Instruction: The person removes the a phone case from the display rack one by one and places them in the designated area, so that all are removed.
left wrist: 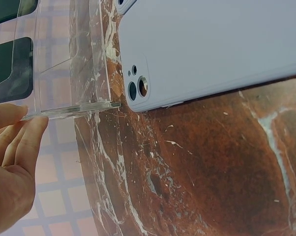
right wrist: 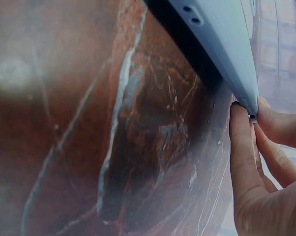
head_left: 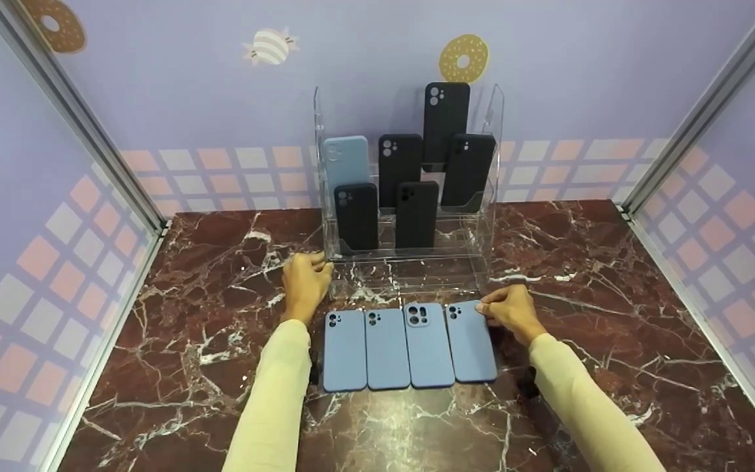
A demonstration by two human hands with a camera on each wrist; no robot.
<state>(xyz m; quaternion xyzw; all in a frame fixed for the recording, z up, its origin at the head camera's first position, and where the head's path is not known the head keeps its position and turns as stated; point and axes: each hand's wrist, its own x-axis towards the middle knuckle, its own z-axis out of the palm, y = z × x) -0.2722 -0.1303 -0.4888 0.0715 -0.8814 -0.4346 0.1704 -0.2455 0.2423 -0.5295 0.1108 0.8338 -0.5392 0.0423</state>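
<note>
Four or so blue phone cases would overstate it; several blue phone cases (head_left: pixel 387 354) lie side by side, backs up, on the marble-patterned table. My right hand (head_left: pixel 512 311) pinches the top right corner of the rightmost phone case (head_left: pixel 472 351) between thumb and fingers. In the right wrist view, that case (right wrist: pixel 226 44) is tilted, its near side raised over a dark shadow. My left hand (head_left: pixel 307 282) is at the front left of a clear tiered display stand (head_left: pixel 410 253). Thumb and fingers pinch the stand's edge (left wrist: pixel 74 111) in the left wrist view.
The stand holds several black phone cases (head_left: pixel 417 216) and a light blue one (head_left: pixel 346 157), leaning on its tiers. A patterned wall (head_left: pixel 377 39) rises behind it. Side panels with metal corner posts (head_left: pixel 69 105) enclose the table (head_left: pixel 187 393) left and right.
</note>
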